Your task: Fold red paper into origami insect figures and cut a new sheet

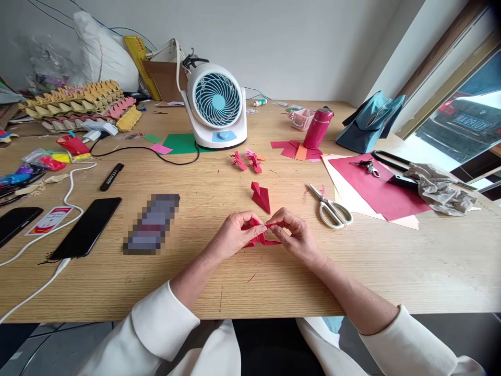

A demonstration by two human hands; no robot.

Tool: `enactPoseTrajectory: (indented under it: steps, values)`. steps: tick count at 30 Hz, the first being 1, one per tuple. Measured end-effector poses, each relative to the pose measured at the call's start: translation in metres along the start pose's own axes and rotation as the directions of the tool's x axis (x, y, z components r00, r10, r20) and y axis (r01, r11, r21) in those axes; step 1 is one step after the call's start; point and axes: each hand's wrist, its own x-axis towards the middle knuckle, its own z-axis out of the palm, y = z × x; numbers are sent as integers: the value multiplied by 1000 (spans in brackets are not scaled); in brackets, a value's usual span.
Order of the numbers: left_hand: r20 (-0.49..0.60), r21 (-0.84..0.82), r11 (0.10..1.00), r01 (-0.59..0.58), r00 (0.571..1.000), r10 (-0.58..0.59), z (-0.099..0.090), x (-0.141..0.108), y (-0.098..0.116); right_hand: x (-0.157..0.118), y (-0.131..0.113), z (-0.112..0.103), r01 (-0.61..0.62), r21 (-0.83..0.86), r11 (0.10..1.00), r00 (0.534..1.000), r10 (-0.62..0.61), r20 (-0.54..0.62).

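Observation:
Between my two hands is a small piece of folded red paper [260, 238], with several pointed parts. My left hand [238, 233] is closed on its left side, thumb across the top. The fingertips of my right hand [295, 233] pinch a thin strip of it on the right. My fingers hide part of the fold. Just beyond my hands lies a separate folded red paper piece [261, 197]. Farther back stand two small red paper figures, one on the left [238, 161] and one on the right [255, 162].
White-handled scissors [335, 214] lie to the right, beside red paper sheets [376, 183] with keys [370, 167] on top. A white fan heater [219, 104] and a pink flask [319, 128] stand behind. Phones, including a black one [88, 227], and a marker [111, 177] lie left.

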Motion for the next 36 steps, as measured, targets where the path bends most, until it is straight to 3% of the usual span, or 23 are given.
enactPoseTrajectory:
  steps: [4, 8, 14, 18, 23, 36]
  values:
    - [-31, 57, 997, -54, 998, 56, 1, -1, 1, -1, 1, 1, -54, 19, 998, 998, 55, -9]
    - [-86, 261, 955, -140, 982, 168, 1, -3, 0, 0, 8, 1, -191, 111, 975, 981, 193, -9]
    - [-88, 504, 838, -207, 953, 289, 0, -7, 2, 6, -1, -13, -355, 174, 918, 926, 320, 200]
    - [-29, 607, 744, -277, 929, 370, -5, -7, 5, 9, -10, -20, -431, 223, 874, 886, 364, 287]
    - [87, 667, 649, -366, 903, 420, -6, -5, 4, 9, -6, -16, -514, 235, 825, 850, 454, 267]
    - [-22, 516, 802, -302, 931, 365, 1, -5, 5, 7, -4, -12, -659, 496, 566, 751, 539, 382]
